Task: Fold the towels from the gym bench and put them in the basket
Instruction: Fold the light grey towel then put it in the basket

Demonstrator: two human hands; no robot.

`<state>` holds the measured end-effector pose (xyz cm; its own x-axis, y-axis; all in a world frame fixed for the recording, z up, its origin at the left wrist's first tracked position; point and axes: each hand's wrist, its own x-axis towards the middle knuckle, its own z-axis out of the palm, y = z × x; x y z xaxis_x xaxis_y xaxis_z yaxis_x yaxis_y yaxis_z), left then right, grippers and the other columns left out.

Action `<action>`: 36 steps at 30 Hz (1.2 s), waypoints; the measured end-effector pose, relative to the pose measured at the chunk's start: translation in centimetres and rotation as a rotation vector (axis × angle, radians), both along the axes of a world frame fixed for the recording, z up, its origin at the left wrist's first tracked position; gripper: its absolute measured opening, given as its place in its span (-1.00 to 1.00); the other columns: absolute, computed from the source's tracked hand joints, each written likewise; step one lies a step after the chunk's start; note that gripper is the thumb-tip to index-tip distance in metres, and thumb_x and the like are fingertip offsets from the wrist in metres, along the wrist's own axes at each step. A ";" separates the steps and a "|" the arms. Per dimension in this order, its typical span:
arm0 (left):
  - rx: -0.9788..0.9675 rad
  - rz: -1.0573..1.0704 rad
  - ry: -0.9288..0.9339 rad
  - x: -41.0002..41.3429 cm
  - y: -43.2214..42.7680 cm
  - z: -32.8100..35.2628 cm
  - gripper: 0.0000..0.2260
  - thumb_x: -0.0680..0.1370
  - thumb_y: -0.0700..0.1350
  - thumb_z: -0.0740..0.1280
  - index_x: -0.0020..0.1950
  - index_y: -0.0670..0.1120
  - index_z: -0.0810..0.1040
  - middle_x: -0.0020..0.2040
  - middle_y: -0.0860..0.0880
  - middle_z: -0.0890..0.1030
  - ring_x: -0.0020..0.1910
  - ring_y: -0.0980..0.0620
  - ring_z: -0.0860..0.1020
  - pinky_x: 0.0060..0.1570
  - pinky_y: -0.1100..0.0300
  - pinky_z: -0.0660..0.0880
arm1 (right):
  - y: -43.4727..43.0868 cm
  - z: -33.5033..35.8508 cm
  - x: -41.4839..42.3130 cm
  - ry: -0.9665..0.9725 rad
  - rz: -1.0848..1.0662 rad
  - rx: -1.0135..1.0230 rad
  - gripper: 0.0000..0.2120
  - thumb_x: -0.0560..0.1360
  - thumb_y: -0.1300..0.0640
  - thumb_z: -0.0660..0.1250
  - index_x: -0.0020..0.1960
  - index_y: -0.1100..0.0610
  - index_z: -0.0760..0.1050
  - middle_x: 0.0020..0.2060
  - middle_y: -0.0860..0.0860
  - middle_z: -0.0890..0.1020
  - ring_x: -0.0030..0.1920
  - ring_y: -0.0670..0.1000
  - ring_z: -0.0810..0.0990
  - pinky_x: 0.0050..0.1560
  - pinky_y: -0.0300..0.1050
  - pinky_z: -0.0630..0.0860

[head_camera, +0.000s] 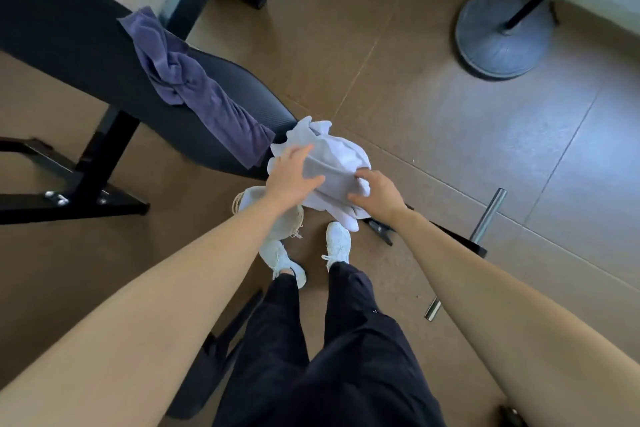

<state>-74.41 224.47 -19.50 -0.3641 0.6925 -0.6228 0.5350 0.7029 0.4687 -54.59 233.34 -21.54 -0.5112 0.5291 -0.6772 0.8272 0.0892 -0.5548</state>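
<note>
We hold the white towel bunched up in the air just past the near end of the gym bench, above our feet. It has no clean long axis in this state; its crumpled top corners point away from us toward the floor seam, and a loose tail hangs down toward our right shoe. Our left hand lies on its left side with fingers spread and the thumb reaching across the cloth, while our right hand pinches the near right edge, fingers curled into the fabric. The cloth is pale, soft and deeply creased, with a greyer fold across the middle.

The purple towel lies draped along the bench pad, its long axis running from the far left down toward us, knotted in folds at the middle, and its lower end hangs over the pad's edge close to the white towel.

The basket, pale and rope-edged, sits on the floor under our left wrist, mostly hidden.

Open brown floor spreads to the right, up to a round stand base and a metal bar near our right forearm.
</note>
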 end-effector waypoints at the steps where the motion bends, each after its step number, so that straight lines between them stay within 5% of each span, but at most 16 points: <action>1: -0.045 -0.069 0.030 -0.3 0.1 -0.6 -0.44 0.56 0.11 0.42 0.53 0.10 0.35 0.54 -0.02 0.30 0.46 -0.17 0.29 0.38 -0.09 0.34 | 0.1 -0.2 -0.2 0.006 0.004 0.011 -0.68 0.50 0.12 0.44 0.23 0.16 0.56 0.18 0.09 0.59 0.25 0.21 0.54 0.15 0.02 0.46; 5: 0.043 -0.189 0.163 -1.4 0.2 -1.3 -0.82 0.59 0.11 0.37 0.15 0.09 0.58 0.28 0.03 0.55 0.28 -0.12 0.44 0.22 0.01 0.38 | 0.2 0.4 -0.7 0.037 -0.108 0.054 -0.85 0.51 0.18 0.44 0.04 0.22 0.59 0.13 0.09 0.61 0.13 0.12 0.55 0.04 -0.09 0.40; 8: 0.099 -0.171 0.117 -2.5 -0.4 -0.2 -0.87 0.61 0.06 0.36 -0.02 0.03 0.59 0.11 0.03 0.64 0.17 -0.05 0.51 0.17 -0.01 0.45 | -0.2 1.9 -0.6 0.095 -0.210 0.077 -0.92 0.51 0.18 0.43 -0.04 0.19 0.58 0.01 0.08 0.68 0.02 0.10 0.61 0.00 -0.03 0.52; 12: 0.076 -0.031 -0.100 -3.6 -2.8 2.5 -0.88 0.67 0.01 0.27 0.01 0.00 0.45 0.10 -0.04 0.65 0.06 -0.05 0.58 0.01 0.02 0.49 | -0.6 4.7 -1.0 0.186 -0.197 0.134 -0.93 0.54 0.16 0.43 0.01 0.11 0.64 -0.15 -0.04 0.67 -0.12 -0.02 0.59 -0.12 -0.34 0.42; 16: 0.157 0.126 -0.111 -4.1 -6.1 6.5 -0.87 0.69 0.01 0.22 0.03 -0.03 0.41 -0.11 0.00 0.58 -0.10 -0.04 0.57 -0.05 -0.05 0.51 | -0.8 7.7 -2.0 0.238 -0.119 0.184 -0.97 0.51 0.21 0.42 -0.06 0.11 0.63 -0.12 -0.02 0.66 -0.08 0.02 0.60 -0.01 -0.10 0.54; 19: 0.325 0.238 -0.104 -4.1 -7.7 10.4 -0.92 0.69 -0.09 0.24 0.04 -0.08 0.43 -0.17 0.07 0.53 -0.20 0.14 0.52 -0.15 0.20 0.47 | -0.8 9.6 -3.7 0.263 0.036 0.216 -0.84 0.45 0.12 0.51 0.02 0.09 0.65 0.03 -0.02 0.66 0.12 0.06 0.57 0.16 -0.08 0.46; 23: 0.539 0.308 -0.124 -3.5 -9.2 16.1 -0.96 0.67 -0.25 0.26 0.02 -0.16 0.45 -0.18 0.12 0.50 -0.20 0.17 0.49 -0.15 0.38 0.41 | -1.1 15.4 -8.1 0.465 0.126 0.019 -0.48 0.44 -0.02 0.56 0.35 -0.03 0.52 0.24 -0.22 0.57 0.26 -0.26 0.45 0.20 -0.55 0.24; 28: 0.709 0.352 -0.085 -4.3 -11.7 20.6 -0.92 0.66 -0.11 0.28 0.03 0.08 0.49 -0.10 0.05 0.55 -0.17 0.04 0.53 -0.16 0.19 0.51 | -2.9 21.3 -14.3 0.610 0.262 -0.206 -0.69 0.54 0.00 0.46 0.25 0.04 0.60 -0.01 -0.15 0.66 0.06 -0.14 0.62 0.09 -0.25 0.55; 31: 0.707 0.470 -0.063 -5.3 -13.9 22.3 -0.86 0.62 -0.21 0.35 0.05 0.04 0.55 -0.06 0.00 0.60 -0.16 0.02 0.59 -0.18 0.08 0.57 | -4.1 23.0 -16.3 0.682 0.286 -0.303 -0.85 0.58 0.09 0.42 0.10 0.13 0.64 -0.22 -0.15 0.63 -0.17 -0.19 0.57 -0.11 -0.28 0.50; 36: 0.666 0.562 -0.010 -5.7 -17.6 23.4 -0.72 0.52 -0.28 0.48 0.16 -0.02 0.56 0.01 0.05 0.63 -0.15 0.03 0.60 -0.13 0.18 0.56 | -6.8 24.0 -19.3 0.695 0.409 -0.343 -0.92 0.57 0.09 0.45 -0.02 0.09 0.68 -0.24 -0.07 0.67 -0.19 -0.18 0.57 -0.12 -0.26 0.50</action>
<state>-80.11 206.83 3.90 -0.7576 0.6335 -0.1570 0.1849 0.4390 0.8793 -73.84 226.49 2.46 -0.9724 0.0383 -0.2303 0.2318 0.0407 -0.9719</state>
